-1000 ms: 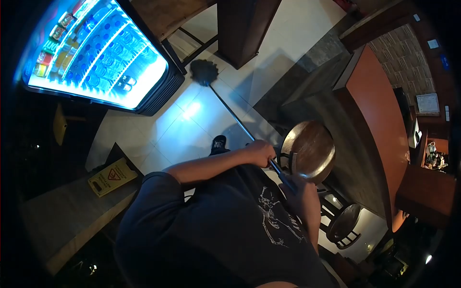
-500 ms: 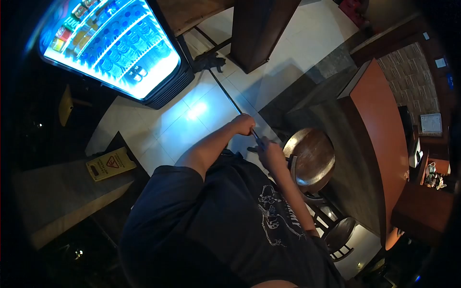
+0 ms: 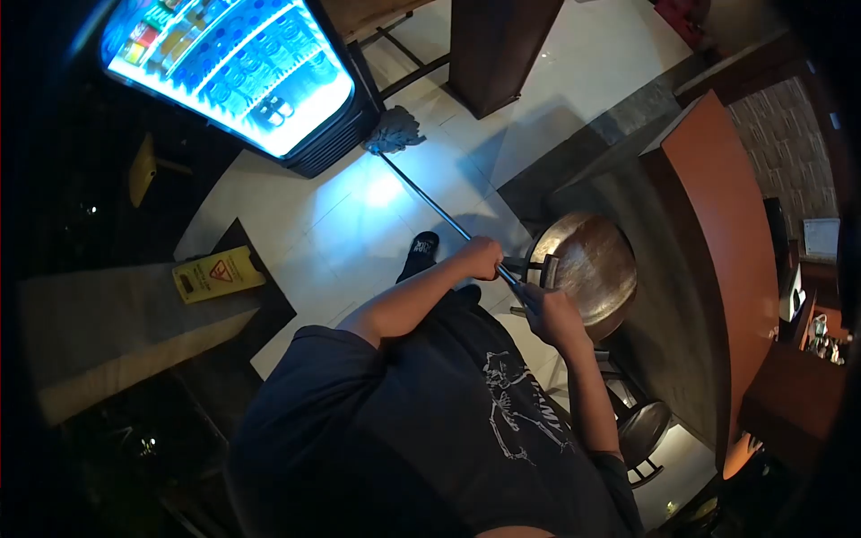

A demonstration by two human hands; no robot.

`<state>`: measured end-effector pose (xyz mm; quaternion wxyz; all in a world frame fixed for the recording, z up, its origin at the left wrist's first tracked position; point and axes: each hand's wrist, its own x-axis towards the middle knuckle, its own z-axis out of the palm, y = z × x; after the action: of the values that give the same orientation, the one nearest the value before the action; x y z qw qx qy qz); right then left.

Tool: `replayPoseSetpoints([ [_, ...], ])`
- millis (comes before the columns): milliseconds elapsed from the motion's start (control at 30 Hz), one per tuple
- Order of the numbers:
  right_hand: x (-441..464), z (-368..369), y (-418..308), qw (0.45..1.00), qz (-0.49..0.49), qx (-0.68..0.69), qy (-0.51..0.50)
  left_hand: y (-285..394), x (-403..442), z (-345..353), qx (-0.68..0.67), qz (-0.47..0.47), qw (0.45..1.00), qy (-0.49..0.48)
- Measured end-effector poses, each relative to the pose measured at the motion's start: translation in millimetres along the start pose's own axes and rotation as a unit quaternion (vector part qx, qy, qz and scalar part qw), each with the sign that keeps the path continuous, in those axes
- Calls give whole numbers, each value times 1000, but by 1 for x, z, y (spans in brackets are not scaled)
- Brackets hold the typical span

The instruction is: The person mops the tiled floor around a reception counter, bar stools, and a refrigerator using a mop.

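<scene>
Your left hand (image 3: 485, 257), right hand (image 3: 554, 316) clasped slim metallic pole (image 3: 430, 202); grey shaggy mop head (image 3: 395, 132) beyond both; mopping underway, extent unclear.

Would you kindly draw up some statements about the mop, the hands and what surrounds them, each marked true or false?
1. The left hand and the right hand both grip the mop handle. True.
2. The mop head is on the floor beside the fridge. True.
3. The right hand is nearer the mop head than the left hand. False: the left hand is nearer.
4. The fridge is dark inside. False: it is brightly lit, with bottles inside.
5. The dark shirt has a white skeleton print. True.
</scene>
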<state>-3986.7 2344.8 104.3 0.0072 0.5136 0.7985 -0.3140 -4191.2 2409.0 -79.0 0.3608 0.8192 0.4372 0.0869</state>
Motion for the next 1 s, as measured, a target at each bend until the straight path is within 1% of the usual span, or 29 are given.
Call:
replayPoseSetpoints([
  [67,1,7,-10,999,-27,-23,-14,-7,-20,3,1,-25,1000,0],
  [167,1,18,-32,995,-63,-69,-28,-11,-48,2,10,-40,998,42],
  [267,-3,34,-34,991,-92,-92,-33,-9,-65,5,3,-32,996,89],
  [367,-14,33,-37,990,-105,-84,-37,5,-78,7,-4,-94,994,59],
  [400,-22,20,-44,990,-100,-83,-46,11,-82,7,0,-90,995,51],
  [433,-29,13,-48,991,-91,-82,-55,18,-86,9,3,-83,996,41],
  [600,-70,10,-17,993,-92,39,-65,64,-115,32,20,-58,997,-49],
  [667,-96,26,-11,993,-87,65,-56,73,-135,56,-29,-27,995,-87],
  [700,-110,26,-24,994,-60,65,-68,73,-145,69,-52,-13,993,-100],
  [733,-122,42,-28,992,-69,87,-54,76,-155,78,-39,19,988,-146],
  [767,-136,52,-37,993,-56,82,-57,73,-167,84,-48,39,983,-174],
  [800,-145,58,-56,994,-44,78,-61,77,-181,78,-58,57,976,-202],
  [867,-160,68,-98,997,2,48,-53,72,-206,78,-46,119,972,-196],
  [900,-167,74,-117,998,5,50,-45,70,-222,78,-40,147,969,-192],
  [1000,-189,106,-165,997,8,77,-11,63,-282,84,-45,121,980,-154],
])
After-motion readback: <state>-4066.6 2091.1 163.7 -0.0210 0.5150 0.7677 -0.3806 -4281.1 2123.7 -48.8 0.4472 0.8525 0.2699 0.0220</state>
